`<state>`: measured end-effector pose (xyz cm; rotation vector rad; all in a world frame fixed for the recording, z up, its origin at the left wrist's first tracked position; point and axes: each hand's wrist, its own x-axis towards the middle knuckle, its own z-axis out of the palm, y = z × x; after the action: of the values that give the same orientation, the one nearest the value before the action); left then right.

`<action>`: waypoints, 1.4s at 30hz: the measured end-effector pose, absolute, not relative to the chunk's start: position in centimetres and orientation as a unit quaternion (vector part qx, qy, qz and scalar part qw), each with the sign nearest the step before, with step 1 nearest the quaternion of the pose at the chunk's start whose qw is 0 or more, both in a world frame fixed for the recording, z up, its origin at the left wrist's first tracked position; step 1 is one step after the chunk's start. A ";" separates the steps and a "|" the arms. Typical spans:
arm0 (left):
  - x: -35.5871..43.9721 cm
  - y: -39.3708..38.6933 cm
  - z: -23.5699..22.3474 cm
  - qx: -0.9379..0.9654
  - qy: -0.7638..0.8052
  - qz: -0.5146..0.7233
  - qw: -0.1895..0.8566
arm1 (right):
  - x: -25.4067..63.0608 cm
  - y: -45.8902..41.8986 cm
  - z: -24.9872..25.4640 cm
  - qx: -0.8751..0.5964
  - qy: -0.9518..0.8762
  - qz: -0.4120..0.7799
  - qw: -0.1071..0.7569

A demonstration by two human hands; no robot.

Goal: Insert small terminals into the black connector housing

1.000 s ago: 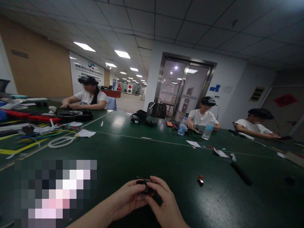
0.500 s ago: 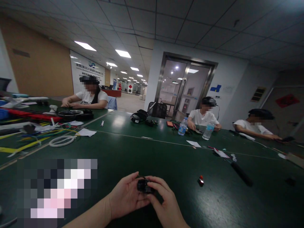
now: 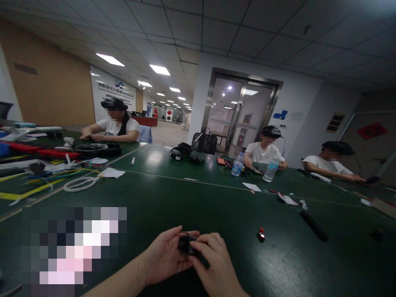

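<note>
Low in the middle of the head view, a small black device (image 3: pixel 185 244) lies on the fingers of my left hand (image 3: pixel 163 258), whose palm is turned up and cupped around it. A thin dark cord or edge shows above the device. From the right, my right hand (image 3: pixel 216 262) pinches the near side of the device with thumb and fingers. Those fingers cover part of it, so its exact kind cannot be made out. Both hands are raised over the green table (image 3: pixel 148 206).
Right of my hands lie a small red-and-silver item (image 3: pixel 261 234) and a black-handled tool (image 3: pixel 314 226). Two water bottles (image 3: pixel 238 165) stand farther back. A coiled white cable (image 3: pixel 81 184), paper (image 3: pixel 113 172) and a wrench (image 3: pixel 133 160) lie left. Several people sit across. Pixelation hides the lower left.
My right hand's fingers have shifted and curled closer over the device, covering more of its right side. The device appears slightly turned; my left hand has stayed nearly still.
</note>
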<state>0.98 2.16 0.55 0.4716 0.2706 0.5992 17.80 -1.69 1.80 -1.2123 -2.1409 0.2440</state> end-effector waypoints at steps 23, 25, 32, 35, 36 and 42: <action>0.9 2.4 0.0 0.233 0.120 0.287 0.921 | 17.6 -2.0 2.0 -0.469 -0.786 0.153 0.373; 0.9 2.5 0.0 0.235 0.116 0.283 0.923 | 17.6 -2.1 2.0 -0.476 -0.766 0.178 0.394; 0.7 2.6 0.0 0.242 0.123 0.280 0.921 | 17.7 -1.7 1.7 -0.493 -0.661 0.295 0.482; 0.7 2.6 0.1 0.242 0.128 0.280 0.920 | 18.0 -1.1 1.2 -0.497 -0.588 0.373 0.519; 0.7 2.6 0.1 0.242 0.128 0.281 0.920 | 18.1 -0.9 1.0 -0.490 -0.563 0.399 0.533; 0.8 2.3 0.4 0.235 0.141 0.284 0.919 | 18.0 -0.5 1.0 -0.443 -0.418 0.510 0.607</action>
<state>0.76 2.30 0.41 0.4825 0.2892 0.5849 17.99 -0.49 0.96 -1.0247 -0.9666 1.1797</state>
